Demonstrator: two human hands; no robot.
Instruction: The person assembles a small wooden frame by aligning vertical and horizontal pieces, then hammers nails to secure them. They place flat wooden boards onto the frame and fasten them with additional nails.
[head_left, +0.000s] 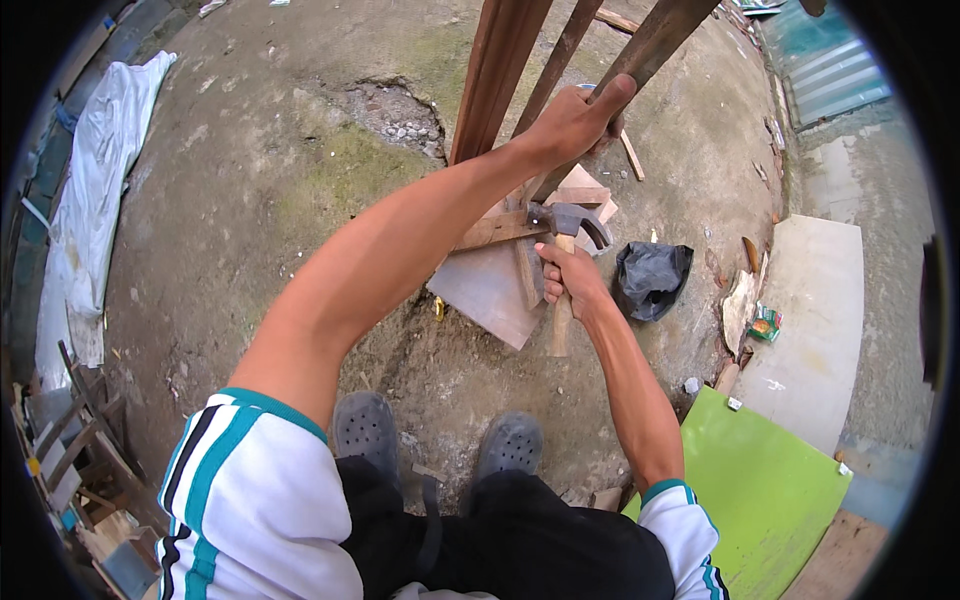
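My left hand (580, 122) is wrapped round an upright wooden post (655, 45) of a brown wooden frame. Lower down, my right hand (572, 278) grips the wooden handle of a claw hammer (566, 218). The hammer's metal head lies close against the lower end of the frame, beside a short wooden crosspiece (490, 231); whether it touches cannot be made out. A wider brown board (500, 75) of the frame rises left of my left hand. Beneath the frame lies a flat pale board (492, 292) on the ground.
A black plastic bag (653, 280) sits right of the hammer. Further right are a green panel (765, 480) and a whitish sheet (820, 325). White sheeting (110, 190) and scrap wood (95, 440) lie on the left. A gravelly hollow (395, 115) breaks the ground ahead.
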